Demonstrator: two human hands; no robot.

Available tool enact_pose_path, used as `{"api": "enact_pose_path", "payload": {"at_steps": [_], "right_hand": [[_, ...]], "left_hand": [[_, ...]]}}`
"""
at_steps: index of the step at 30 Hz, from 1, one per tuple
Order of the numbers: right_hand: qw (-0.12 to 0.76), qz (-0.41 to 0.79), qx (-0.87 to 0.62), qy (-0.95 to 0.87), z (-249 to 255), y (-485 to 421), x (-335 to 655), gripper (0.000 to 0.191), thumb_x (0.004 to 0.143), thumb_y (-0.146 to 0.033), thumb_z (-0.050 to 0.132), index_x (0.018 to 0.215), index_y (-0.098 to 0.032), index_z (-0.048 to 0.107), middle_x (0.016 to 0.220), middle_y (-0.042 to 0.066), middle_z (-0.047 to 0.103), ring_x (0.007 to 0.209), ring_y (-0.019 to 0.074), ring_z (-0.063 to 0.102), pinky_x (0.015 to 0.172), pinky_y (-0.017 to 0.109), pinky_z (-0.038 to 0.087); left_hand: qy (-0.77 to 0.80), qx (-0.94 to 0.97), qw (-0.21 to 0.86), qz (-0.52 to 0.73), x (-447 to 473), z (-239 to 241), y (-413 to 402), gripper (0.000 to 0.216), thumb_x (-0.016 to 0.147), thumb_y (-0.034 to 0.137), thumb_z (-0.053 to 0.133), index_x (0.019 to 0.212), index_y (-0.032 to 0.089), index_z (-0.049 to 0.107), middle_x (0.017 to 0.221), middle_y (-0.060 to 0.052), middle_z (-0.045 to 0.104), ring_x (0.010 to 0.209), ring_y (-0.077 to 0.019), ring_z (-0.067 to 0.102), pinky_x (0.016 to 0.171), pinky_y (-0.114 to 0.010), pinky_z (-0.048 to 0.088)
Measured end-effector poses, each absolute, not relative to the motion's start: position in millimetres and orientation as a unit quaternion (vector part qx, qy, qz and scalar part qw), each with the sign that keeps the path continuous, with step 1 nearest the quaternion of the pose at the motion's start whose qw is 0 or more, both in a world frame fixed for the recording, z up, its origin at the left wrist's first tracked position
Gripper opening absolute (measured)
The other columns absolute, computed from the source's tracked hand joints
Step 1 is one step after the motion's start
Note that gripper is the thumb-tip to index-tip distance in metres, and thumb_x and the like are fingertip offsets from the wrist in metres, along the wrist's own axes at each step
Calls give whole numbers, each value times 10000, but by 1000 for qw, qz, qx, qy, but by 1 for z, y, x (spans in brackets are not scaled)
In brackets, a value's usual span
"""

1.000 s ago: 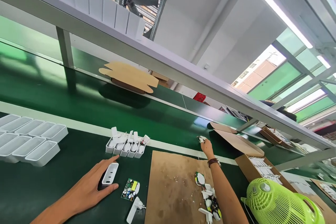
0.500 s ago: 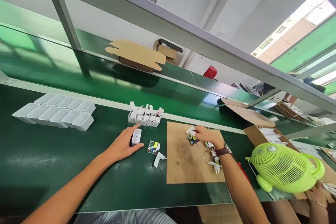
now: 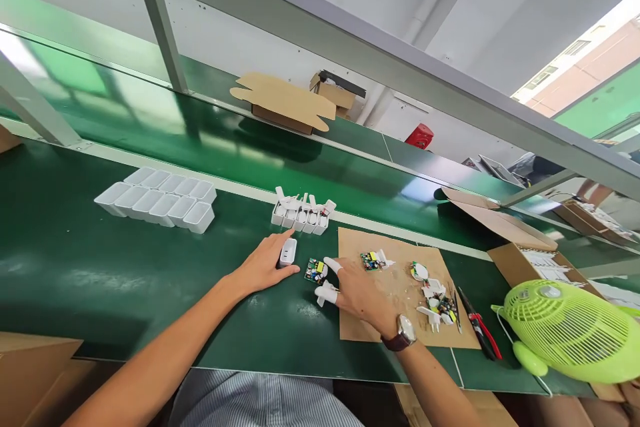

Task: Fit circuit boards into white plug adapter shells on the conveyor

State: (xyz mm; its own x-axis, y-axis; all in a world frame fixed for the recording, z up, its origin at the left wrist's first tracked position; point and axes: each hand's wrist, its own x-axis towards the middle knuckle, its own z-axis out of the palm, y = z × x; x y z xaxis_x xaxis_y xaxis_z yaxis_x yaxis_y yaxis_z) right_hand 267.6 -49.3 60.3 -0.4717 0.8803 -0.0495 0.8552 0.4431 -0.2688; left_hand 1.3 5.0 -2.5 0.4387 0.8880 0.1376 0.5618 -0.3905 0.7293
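My left hand [image 3: 263,267] lies on the green bench, thumb and forefinger closed round a small white charger shell [image 3: 288,253]. My right hand [image 3: 357,290], with white finger cots and a wristwatch, reaches left off the cardboard mat [image 3: 395,320] with its fingers spread. Its fingertips are at a small green circuit board [image 3: 315,270] and a white plug piece [image 3: 324,295]; I cannot tell if they grip either. A short row of white shells with plug parts [image 3: 300,217] stands just beyond both hands.
A block of empty white shells [image 3: 160,200] sits at left. On the mat lie another circuit board [image 3: 373,259] and a pile of parts [image 3: 435,297], with red-handled pliers [image 3: 480,328] beside them. A green fan [image 3: 570,330] and an open carton [image 3: 530,260] are at right.
My right hand came back from the conveyor's edge, left a circuit board on the mat and moved left to the board beside my left hand. My left hand stayed on the white shell.
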Motion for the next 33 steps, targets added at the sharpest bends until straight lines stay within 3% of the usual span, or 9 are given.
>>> {"api": "enact_pose_path", "payload": {"at_steps": [4,10,17,25,33], "right_hand": [[89,129,-528,-834,35,-44,251,436,941,-289,643,1358,-170,605,1140,149,712,1090,316,665,947,464,560],[155,159,-483,-847,24,-43,264,645,888,-196,651,1502,-208,455,1419,168,600,1356,338,531,1116,555,476],[245,181,-480,-822,18,-28,264,556,873,-160,609,1417,-232,521,1199,114,664,1125,282,659,944,476,602],[417,93,-402,-810,45,-7,240,502,915,-195,619,1401,-259,513,1258,111,668,1171,286,637,990,518,571],[421,22,-365,-830,30,-21,231,664,916,-112,619,1529,-243,403,1271,136,678,1189,295,629,960,514,598]], "left_hand": [[455,791,313,263,-1,-1,3,799,884,405,710,1564,196,345,1456,-167,564,1353,-354,534,1114,-510,464],[442,781,352,267,-8,6,4,896,848,382,761,1592,250,278,1514,-155,501,1412,-351,477,1146,-518,440],[438,775,360,278,-9,4,4,981,793,379,822,1596,264,271,1503,-152,503,1403,-371,467,1159,-567,414],[437,756,318,369,-8,-10,7,903,847,227,758,1594,272,253,1361,-121,607,1223,-293,620,1074,-499,513],[368,810,204,409,-2,-5,7,861,915,176,687,1616,300,203,1372,-125,608,1284,-297,565,1074,-512,516]]}}
